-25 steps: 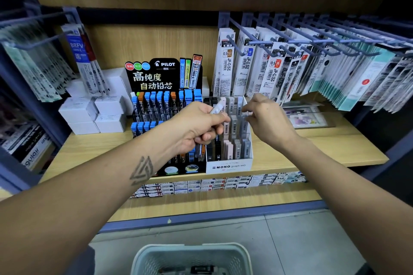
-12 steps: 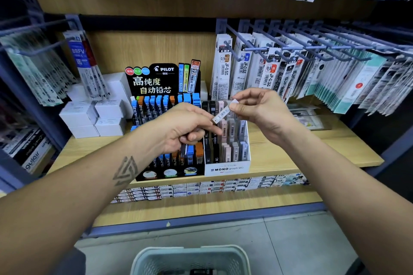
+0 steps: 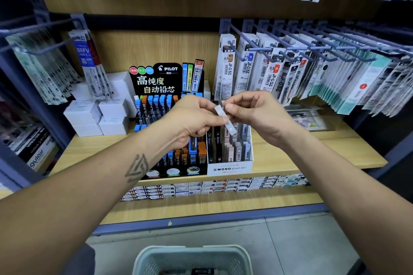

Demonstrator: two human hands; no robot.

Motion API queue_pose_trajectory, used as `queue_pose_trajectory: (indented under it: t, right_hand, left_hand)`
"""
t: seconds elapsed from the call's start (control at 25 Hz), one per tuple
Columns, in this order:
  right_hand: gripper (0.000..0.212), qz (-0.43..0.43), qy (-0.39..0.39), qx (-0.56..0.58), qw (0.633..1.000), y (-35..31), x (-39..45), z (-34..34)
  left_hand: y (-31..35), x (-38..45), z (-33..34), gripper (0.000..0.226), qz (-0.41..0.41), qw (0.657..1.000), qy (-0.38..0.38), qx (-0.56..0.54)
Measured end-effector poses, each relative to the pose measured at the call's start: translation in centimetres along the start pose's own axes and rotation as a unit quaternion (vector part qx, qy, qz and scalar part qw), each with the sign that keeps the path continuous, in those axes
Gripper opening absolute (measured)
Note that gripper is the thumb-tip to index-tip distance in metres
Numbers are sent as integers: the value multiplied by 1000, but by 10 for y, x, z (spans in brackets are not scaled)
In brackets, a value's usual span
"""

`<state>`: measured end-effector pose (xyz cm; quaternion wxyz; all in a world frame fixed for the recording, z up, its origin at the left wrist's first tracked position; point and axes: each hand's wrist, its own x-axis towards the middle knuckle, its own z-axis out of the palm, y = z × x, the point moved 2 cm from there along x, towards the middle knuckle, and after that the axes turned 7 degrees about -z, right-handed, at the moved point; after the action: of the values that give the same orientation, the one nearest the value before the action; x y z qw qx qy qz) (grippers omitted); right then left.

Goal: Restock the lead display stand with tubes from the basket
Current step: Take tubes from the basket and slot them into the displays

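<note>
Both hands meet above the white MONO graph MG display stand (image 3: 230,166) on the wooden shelf (image 3: 312,152). The right hand (image 3: 257,116) pinches the upper end of a pale lead tube (image 3: 226,119), held tilted over the stand's rows. The left hand (image 3: 192,123) grips further tubes in its curled fingers, touching the pale tube's middle. The black Pilot display (image 3: 161,80) stands just beside, left. The basket (image 3: 192,259) sits below, near the floor.

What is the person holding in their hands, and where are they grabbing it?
A pale lead tube. The right hand pinches its upper end; the left hand's fingers touch its middle and also grip a few other tubes.
</note>
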<state>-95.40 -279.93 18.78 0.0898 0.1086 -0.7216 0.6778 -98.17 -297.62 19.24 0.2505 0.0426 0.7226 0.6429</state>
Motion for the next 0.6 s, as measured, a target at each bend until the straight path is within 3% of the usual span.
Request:
queue_pose_trajectory:
  t: [0.12,0.2,0.32,0.44,0.6]
  right_hand:
    - [27,34,-5,13,999,-3,-2,-7]
    - [23,34,2,23,999,-6,0,-10]
    - [16,-8,100,15,995,-12,9,-23]
    - [20,-61,142,-159,975,-17,22,-43]
    - [14,-83,104,-372,919,-6,37,-40]
  left_hand:
    - [2,5,-5,33,30,996,52,-67]
    - [3,6,-6,33,36,993,56,-101]
    - [5,4,-2,22,11,994,44,-103]
    - [8,0,3,6,-33,993,17,-108]
    - [7,-4,4,31,-71,987,-28,-142]
